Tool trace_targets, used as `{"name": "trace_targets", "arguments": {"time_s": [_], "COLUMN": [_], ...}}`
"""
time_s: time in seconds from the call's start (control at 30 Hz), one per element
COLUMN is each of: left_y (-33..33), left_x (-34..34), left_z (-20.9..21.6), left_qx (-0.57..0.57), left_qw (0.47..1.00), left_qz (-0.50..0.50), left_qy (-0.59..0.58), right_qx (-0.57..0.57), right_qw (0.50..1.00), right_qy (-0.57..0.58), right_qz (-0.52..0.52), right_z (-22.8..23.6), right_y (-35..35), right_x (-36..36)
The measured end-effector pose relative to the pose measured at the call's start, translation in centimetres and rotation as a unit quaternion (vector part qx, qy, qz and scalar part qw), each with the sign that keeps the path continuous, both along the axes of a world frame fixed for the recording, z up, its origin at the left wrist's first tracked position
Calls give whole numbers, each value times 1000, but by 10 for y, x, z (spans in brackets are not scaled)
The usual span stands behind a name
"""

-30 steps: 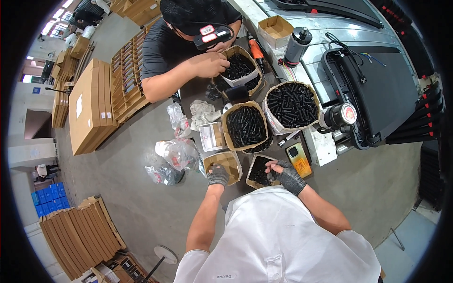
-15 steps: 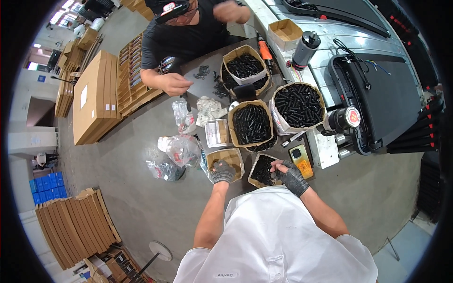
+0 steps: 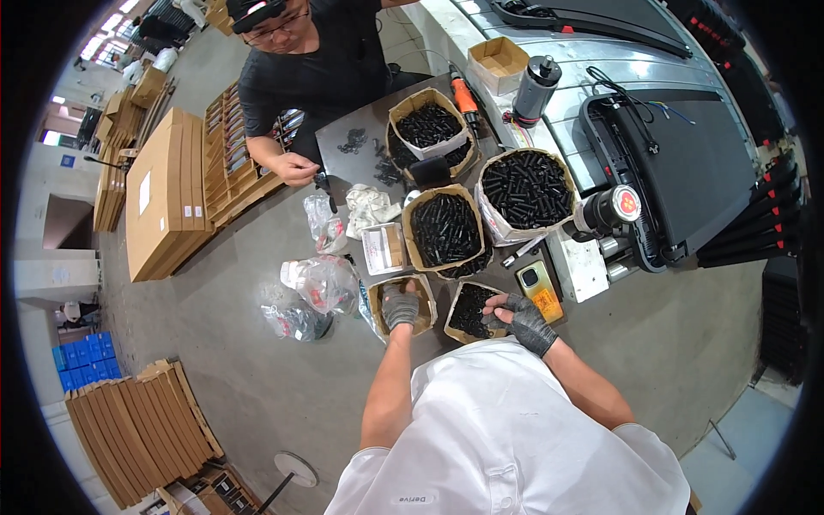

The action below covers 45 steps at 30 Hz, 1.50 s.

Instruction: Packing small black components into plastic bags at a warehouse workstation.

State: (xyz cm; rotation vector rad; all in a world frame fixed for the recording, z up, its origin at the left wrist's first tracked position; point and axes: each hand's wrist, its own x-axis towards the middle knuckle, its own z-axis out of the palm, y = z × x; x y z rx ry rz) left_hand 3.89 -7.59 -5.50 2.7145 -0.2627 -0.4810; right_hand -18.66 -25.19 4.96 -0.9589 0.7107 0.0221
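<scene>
The left hand [image 3: 400,305], in a grey fingerless glove, now sits farther into the open tan cardboard box [image 3: 427,319] on the near side of the dark grey worktop [image 3: 342,167] than it did a second ago, reaching toward the far wall. Its fingertips point down out of sight, so I cannot tell whether that grip is apart or closed on something. The right hand [image 3: 527,322], gloved alike, has barely shifted: it hangs over the right side of the smaller cardboard box [image 3: 457,333], which holds a heap of tiny black parts [image 3: 468,307]. Its thumb and fingertips are close together, but whether a part is pinched between them is too small to tell. Only the left hand's place has changed much, which suggests that the handling remains between these two neighbouring boxes. Just beyond them stands a taller cardboard box of black rod-like pieces [image 3: 445,225], and a yellow-and-orange-backed phone [image 3: 541,290] lies to the right. Across the worktop, the co-worker, who was bent over the far box of short black pieces [image 3: 427,125], has straightened up; one bare hand [image 3: 295,169] is now at the worktop's left edge, well apart from that box.
</scene>
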Motion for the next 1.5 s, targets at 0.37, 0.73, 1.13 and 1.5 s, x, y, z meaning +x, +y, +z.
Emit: {"name": "trace_targets", "arguments": {"time_s": [0.37, 0.73, 1.13, 1.5], "left_y": [33, 76, 35, 49], "left_x": [47, 60, -47, -93], "left_z": [-144, -146, 71, 93], "left_qx": [-132, -154, -364, -362], "left_qw": [941, 931, 874, 865], "left_qz": [239, 273, 84, 8], "left_qy": [199, 188, 312, 348], "right_qx": [85, 165, 76, -440], "right_qw": [995, 979, 996, 874], "right_qy": [-19, -122, 5, 22], "right_qz": [-40, 7, -44, 206], "right_z": [-1, 10, -10, -75], "right_y": [4, 12, 0, 13], "right_x": [0, 8, -13, 8]}}
